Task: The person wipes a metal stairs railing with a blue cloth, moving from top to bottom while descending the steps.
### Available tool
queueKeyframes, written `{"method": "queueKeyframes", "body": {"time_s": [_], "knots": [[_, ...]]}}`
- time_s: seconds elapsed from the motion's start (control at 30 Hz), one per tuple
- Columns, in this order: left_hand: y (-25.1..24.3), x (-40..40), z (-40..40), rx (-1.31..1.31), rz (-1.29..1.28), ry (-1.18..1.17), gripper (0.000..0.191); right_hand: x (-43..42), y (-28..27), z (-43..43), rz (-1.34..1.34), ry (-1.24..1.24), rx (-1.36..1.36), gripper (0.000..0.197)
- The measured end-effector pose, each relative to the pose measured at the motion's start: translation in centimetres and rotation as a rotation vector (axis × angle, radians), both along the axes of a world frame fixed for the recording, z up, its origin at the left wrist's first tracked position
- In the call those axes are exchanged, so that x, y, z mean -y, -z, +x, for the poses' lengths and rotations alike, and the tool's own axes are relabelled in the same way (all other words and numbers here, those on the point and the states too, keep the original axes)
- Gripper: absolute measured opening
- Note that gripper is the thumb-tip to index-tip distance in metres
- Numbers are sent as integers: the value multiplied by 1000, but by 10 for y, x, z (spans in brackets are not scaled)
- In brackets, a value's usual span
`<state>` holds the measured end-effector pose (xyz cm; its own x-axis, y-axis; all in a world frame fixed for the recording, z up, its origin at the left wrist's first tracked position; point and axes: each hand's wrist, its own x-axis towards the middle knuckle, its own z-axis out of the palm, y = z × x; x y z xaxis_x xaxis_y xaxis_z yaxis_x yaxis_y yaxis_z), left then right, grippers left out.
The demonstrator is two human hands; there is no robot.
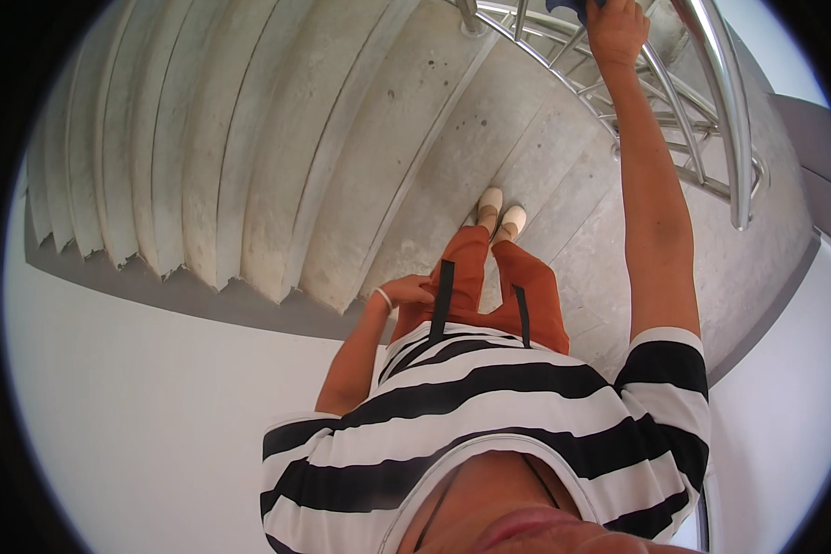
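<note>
My right hand [618, 31] is stretched far forward at the top edge, over the metal railing. Its fingers are curled on a dark blue cloth [573, 7], of which only a part shows; the rest lies beyond the picture or behind the hand. The polished tubular handrail [727, 104] curves down to the right of my forearm. Low beside my hip, my left hand [412, 289] rests against the orange trousers [457, 277], a pale band around its wrist. Nothing shows in it, though its fingertips are partly hidden.
I stand in light shoes [490, 201] on a concrete step. Concrete stairs [270, 159] curve away on the left, beside a white wall [166, 388] with a grey lower band. Metal railing bars [561, 59] stand ahead and to the right. Another white wall [769, 401] rises at the right.
</note>
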<state>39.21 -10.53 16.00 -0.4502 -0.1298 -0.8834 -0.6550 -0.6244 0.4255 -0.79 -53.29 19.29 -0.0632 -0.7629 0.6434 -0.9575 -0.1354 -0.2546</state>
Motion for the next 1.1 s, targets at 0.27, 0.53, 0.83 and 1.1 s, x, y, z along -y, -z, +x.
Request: {"method": "queueKeyframes", "body": {"time_s": [0.27,0.53,0.83,1.1], "knots": [[-26,1,-19,-42,190,122,51,-5,-3,4,76,67,17,51],[-32,11,-28,-240,43,218,60,-5,-4,-4,89,50,53,44],[-31,16,-40,-109,-243,-67,49,-11,-4,-11,77,83,47,47],[98,119,18,191,-549,72,56,6,11,-20,-34,35,-14,55]]}}
